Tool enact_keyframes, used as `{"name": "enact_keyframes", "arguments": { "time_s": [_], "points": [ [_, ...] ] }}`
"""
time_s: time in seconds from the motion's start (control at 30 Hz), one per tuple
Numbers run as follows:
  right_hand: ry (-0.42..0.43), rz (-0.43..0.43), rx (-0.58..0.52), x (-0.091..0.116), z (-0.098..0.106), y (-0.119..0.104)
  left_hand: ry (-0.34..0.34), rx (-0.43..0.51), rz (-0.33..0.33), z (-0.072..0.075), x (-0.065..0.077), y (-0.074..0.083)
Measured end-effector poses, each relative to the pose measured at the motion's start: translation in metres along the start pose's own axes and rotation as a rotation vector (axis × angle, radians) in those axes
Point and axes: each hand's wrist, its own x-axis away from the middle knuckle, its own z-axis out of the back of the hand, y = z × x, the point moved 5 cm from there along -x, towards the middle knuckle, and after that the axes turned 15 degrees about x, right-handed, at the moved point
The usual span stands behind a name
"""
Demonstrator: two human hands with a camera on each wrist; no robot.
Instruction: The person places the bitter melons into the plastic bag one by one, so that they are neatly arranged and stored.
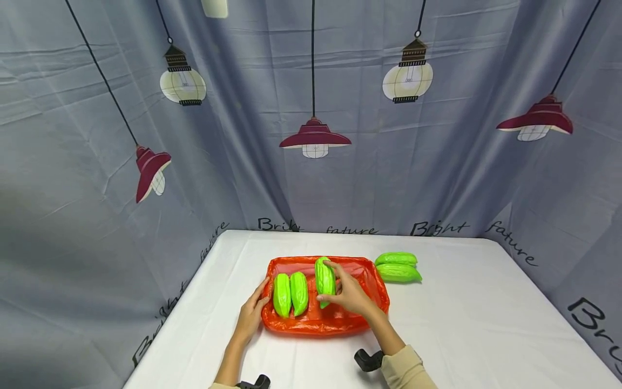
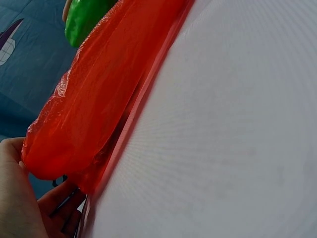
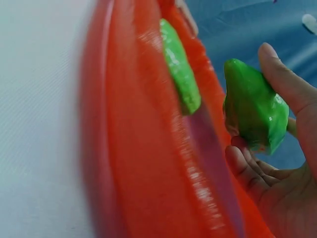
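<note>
Gourd gripped by right hand over red tray, left hand flat against tray edge

Red bag: thin crinkled plastic film, glossy, translucent. Bitter gourds: smooth shiny plastic, ridged. Tablecloth: white matt woven cloth. Backdrop: matt printed fabric, creased.
</note>
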Motion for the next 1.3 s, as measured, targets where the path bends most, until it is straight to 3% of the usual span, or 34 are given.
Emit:
{"name": "enact_keyframes", "arguments": {
  "time_s": [0.37, 0.87, 1.3],
  "points": [
    [-0.100, -0.056, 0.010, -0.004, -0.025, 0.013, 0.021, 0.005, 0.013, 0.000, 0.003, -0.002],
    [-0.065, -0.055, 0.136, -0.007, -0.040, 0.014, -0.004, 0.010, 0.023, 0.000, 0.002, 0.000],
    [-0.085, -0.052, 0.124, -0.009, -0.041, 0.012, -0.003, 0.012, 0.019, -0.001, 0.001, 0.004]
  ]
}}
